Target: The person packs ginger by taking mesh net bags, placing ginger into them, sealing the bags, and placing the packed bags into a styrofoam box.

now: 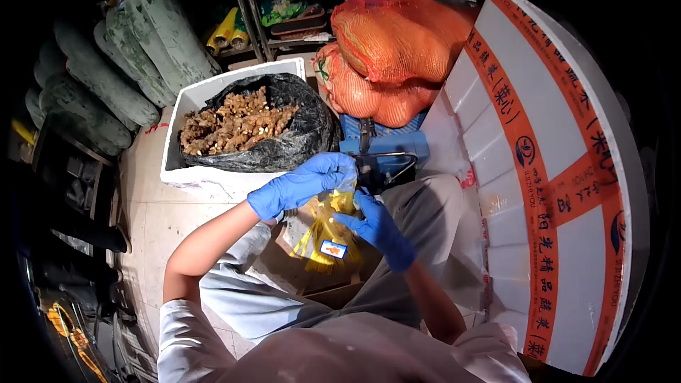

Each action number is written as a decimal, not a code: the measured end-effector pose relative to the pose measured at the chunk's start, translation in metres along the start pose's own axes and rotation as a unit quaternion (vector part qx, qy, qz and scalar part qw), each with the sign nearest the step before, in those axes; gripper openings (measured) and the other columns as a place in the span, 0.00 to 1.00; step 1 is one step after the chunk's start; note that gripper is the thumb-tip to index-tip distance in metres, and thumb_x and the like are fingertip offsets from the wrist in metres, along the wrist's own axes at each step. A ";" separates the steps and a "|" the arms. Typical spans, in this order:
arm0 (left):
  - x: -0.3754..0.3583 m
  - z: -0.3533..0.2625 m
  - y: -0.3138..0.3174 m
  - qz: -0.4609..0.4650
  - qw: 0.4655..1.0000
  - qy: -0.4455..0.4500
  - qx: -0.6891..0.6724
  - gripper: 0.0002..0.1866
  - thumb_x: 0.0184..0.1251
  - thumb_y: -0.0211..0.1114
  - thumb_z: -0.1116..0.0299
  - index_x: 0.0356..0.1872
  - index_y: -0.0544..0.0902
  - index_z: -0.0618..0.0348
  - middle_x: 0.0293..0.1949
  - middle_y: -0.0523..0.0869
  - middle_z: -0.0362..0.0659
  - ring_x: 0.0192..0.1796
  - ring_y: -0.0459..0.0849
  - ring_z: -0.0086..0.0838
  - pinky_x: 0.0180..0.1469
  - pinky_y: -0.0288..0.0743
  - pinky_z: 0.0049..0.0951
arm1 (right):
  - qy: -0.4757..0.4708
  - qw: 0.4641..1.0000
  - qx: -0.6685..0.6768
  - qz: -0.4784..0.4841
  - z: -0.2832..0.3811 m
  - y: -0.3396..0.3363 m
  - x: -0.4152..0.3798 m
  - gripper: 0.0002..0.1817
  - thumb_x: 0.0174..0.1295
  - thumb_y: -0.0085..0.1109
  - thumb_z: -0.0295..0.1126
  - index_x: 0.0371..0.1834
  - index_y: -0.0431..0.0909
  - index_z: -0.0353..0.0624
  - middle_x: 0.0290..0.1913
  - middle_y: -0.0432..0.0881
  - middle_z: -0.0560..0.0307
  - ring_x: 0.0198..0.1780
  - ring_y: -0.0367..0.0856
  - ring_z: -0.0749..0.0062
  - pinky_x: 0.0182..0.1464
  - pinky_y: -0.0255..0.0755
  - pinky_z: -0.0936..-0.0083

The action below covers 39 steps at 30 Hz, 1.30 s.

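Observation:
My left hand [305,183], in a blue glove, is closed at the top of a yellow mesh bag [328,230], its fingers curled over the gathered end. On the other side of the bag, my right hand [383,228], gloved in blue too, has fingertips and thumb closed against its upper edge. The bag hangs between my knees, its loose strands spread downward. A small white label with a blue border and an orange picture [333,249] is on its front. What lies inside the upper part is hidden by my gloves.
Ahead stands a white foam box [172,143] lined with black plastic, holding ginger roots [237,122]. Orange mesh sacks [397,39] are piled behind a blue device [397,149]. Large white foam boxes with orange tape [528,149] rise on the right. Big green gourds [152,39] lean at left.

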<state>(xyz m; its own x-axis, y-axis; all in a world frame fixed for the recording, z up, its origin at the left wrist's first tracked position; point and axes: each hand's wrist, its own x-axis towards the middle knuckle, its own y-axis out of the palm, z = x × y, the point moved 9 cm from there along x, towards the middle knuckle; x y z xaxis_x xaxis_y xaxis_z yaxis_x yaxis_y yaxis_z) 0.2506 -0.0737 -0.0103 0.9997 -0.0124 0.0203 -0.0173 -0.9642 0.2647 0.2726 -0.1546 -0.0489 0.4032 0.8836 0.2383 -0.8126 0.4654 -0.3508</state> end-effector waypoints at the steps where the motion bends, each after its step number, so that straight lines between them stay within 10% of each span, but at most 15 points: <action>1: 0.001 -0.034 0.015 0.028 0.998 0.058 0.007 0.11 0.57 0.59 0.64 0.30 0.71 0.61 0.25 0.71 0.35 0.31 0.68 0.16 0.35 0.64 0.16 | 0.003 0.999 0.048 0.007 0.013 0.000 0.003 0.21 0.47 0.63 0.34 0.41 0.70 0.34 0.39 0.73 0.43 0.41 0.74 0.57 0.42 0.67 0.72; 9: 0.029 -0.240 0.125 0.031 0.981 0.192 -0.013 0.17 0.55 0.59 0.65 0.43 0.68 0.62 0.24 0.69 0.36 0.24 0.67 0.18 0.23 0.60 0.15 | -0.113 0.961 -0.035 -0.249 0.165 -0.109 -0.005 0.47 0.37 0.66 0.22 0.62 0.47 0.40 0.51 0.68 0.46 0.47 0.73 0.65 0.48 0.68 0.74; 11: 0.040 -0.281 0.159 0.019 0.969 0.243 -0.040 0.19 0.56 0.58 0.67 0.47 0.67 0.63 0.27 0.72 0.37 0.28 0.73 0.25 0.44 0.73 0.28 | -0.134 0.931 -0.070 -0.332 0.195 -0.145 -0.028 0.49 0.38 0.63 0.18 0.64 0.43 0.42 0.54 0.64 0.47 0.50 0.69 0.66 0.51 0.65 0.73; 15: 0.071 -0.346 0.258 0.338 0.868 0.349 -0.100 0.14 0.57 0.52 0.76 0.45 0.67 0.68 0.32 0.71 0.41 0.41 0.72 0.31 0.66 0.42 0.50 | -0.115 0.873 -0.069 -0.469 0.237 -0.197 -0.075 0.49 0.40 0.58 0.18 0.65 0.38 0.41 0.65 0.48 0.47 0.63 0.54 0.61 0.61 0.53 0.67; 17: 0.087 -0.351 0.295 0.361 0.874 0.312 -0.089 0.11 0.60 0.50 0.75 0.44 0.68 0.66 0.33 0.72 0.41 0.44 0.72 0.30 0.65 0.50 0.45 | -0.137 0.818 -0.149 -0.539 0.255 -0.214 -0.096 0.47 0.39 0.57 0.19 0.65 0.40 0.38 0.63 0.50 0.46 0.63 0.54 0.60 0.61 0.53 0.68; 26: 0.164 -0.328 0.399 0.333 0.886 0.324 -0.014 0.05 0.62 0.53 0.66 0.34 0.73 0.55 0.29 0.74 0.34 0.33 0.76 0.19 0.52 0.69 0.33 | -0.137 0.867 -0.060 -0.474 0.231 -0.238 -0.111 0.35 0.40 0.55 0.13 0.57 0.56 0.32 0.35 0.71 0.51 0.33 0.72 0.72 0.37 0.67 0.77; 31: 0.225 -0.335 0.363 0.207 0.867 0.438 0.115 0.13 0.61 0.55 0.66 0.43 0.72 0.61 0.36 0.78 0.40 0.38 0.78 0.23 0.52 0.71 0.28 | -0.147 0.891 0.021 -0.428 0.209 -0.232 -0.106 0.33 0.45 0.60 0.24 0.57 0.57 0.33 0.56 0.63 0.42 0.52 0.66 0.51 0.48 0.66 0.69; 39: 0.207 -0.359 0.363 0.162 0.857 0.477 0.112 0.05 0.62 0.54 0.66 0.33 0.72 0.54 0.28 0.73 0.31 0.32 0.73 0.14 0.40 0.68 0.15 | -0.188 0.886 0.045 -0.421 0.201 -0.222 -0.092 0.32 0.47 0.57 0.21 0.58 0.58 0.37 0.54 0.66 0.44 0.50 0.68 0.51 0.47 0.67 0.70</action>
<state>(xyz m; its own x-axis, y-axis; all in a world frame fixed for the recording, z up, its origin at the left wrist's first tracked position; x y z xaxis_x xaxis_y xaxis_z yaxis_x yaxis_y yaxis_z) 0.4453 -0.3315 0.4359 0.4737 -0.1699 0.8641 -0.1812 -0.9790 -0.0931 0.3314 -0.3499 0.1889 0.7272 0.1381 0.6724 -0.3283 0.9302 0.1641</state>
